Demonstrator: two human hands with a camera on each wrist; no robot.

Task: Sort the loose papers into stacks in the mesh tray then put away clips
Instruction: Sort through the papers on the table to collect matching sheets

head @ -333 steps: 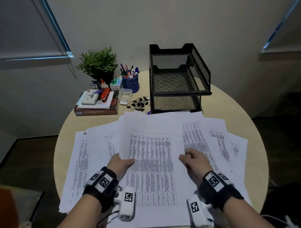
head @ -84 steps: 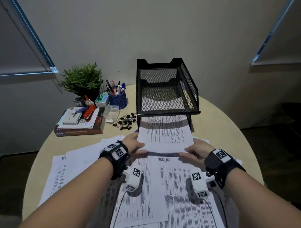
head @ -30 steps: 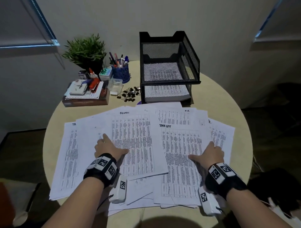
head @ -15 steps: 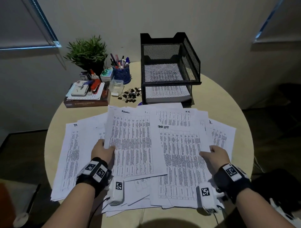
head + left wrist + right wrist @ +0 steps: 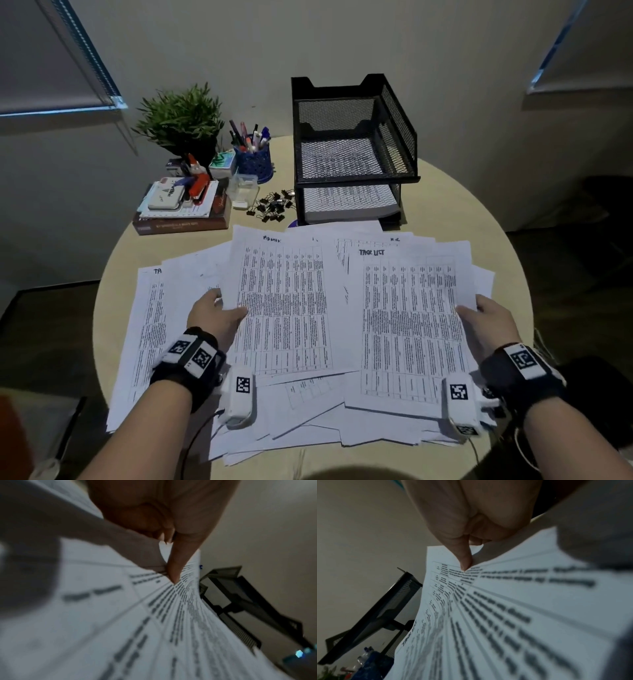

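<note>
Loose printed papers (image 5: 191,291) lie spread over the round table (image 5: 479,212). My left hand (image 5: 219,315) pinches the left edge of a sheet headed "ADMIN" (image 5: 284,308), thumb on top, and that sheet (image 5: 120,622) is lifted. My right hand (image 5: 486,318) pinches the right edge of the "TASK LIST" sheet (image 5: 407,325), thumb on its printed face (image 5: 488,615). The black two-tier mesh tray (image 5: 397,137) stands at the back with a paper stack in its lower tier (image 5: 349,202). Black binder clips (image 5: 272,207) lie in a heap left of the tray.
A small clear box (image 5: 243,190) stands beside the clips. A blue pen cup (image 5: 253,161), a potted plant (image 5: 181,120) and a book (image 5: 181,222) piled with a stapler and small items crowd the back left. The table's front edge lies just under my wrists.
Both hands went from lying flat on the papers to pinching one sheet each. The ADMIN sheet's left edge and the TASK LIST sheet's right edge have come up off the pile.
</note>
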